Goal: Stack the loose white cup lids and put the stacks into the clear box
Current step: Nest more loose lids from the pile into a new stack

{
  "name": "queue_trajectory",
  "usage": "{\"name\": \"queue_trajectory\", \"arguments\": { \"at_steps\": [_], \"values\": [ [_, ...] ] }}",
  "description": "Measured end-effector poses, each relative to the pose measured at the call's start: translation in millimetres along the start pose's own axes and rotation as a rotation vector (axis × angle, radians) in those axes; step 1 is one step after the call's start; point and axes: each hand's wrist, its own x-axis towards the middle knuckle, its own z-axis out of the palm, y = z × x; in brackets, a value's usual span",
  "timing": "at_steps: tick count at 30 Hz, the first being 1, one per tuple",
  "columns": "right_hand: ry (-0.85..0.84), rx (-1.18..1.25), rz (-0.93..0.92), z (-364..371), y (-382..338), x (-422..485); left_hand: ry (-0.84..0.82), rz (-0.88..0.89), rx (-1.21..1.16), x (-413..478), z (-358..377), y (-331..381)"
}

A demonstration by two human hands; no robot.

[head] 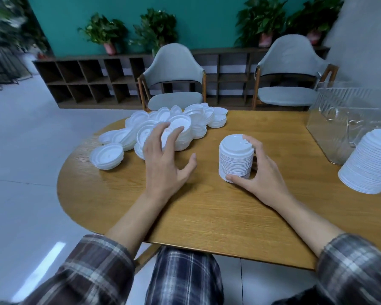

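A heap of loose white cup lids (176, 122) lies at the table's far left. My left hand (165, 159) reaches over its near edge with spread, straight fingers touching the lids and holds nothing. An upright stack of lids (235, 159) stands at the table's middle. My right hand (260, 172) grips this stack from the right, thumb at its base and fingers curled round its far side. A taller stack of lids (370, 164) stands at the right edge. Behind it is the clear box (339, 119), which looks empty as far as I can see.
The round wooden table (207, 208) has bare wood in front of my hands. Two grey chairs (176, 80) stand behind it, before a low dark shelf (92, 80) with potted plants. The floor drops away to the left.
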Motion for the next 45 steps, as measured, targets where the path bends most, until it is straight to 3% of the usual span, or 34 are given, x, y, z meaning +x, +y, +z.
{"name": "queue_trajectory", "arguments": {
  "at_steps": [3,6,18,29,45],
  "values": [
    [0.002,0.002,0.014,-0.1,-0.6,-1.3,-0.089,-0.194,0.121,12.5,-11.8,-30.6],
    [-0.007,0.010,0.023,1.1,-1.1,-0.9,-0.213,-0.377,0.063,26.8,-19.2,-54.5],
    [-0.008,0.032,0.006,2.5,-0.2,-0.1,-0.544,-0.460,0.117,63.5,-13.0,-61.2],
    [-0.001,0.028,0.006,2.2,-1.2,-0.8,-0.544,-0.272,0.137,44.6,2.5,-30.8],
    [0.031,0.003,0.002,-23.2,5.1,-14.4,-0.546,0.170,0.286,22.6,29.4,29.2]
  ]
}}
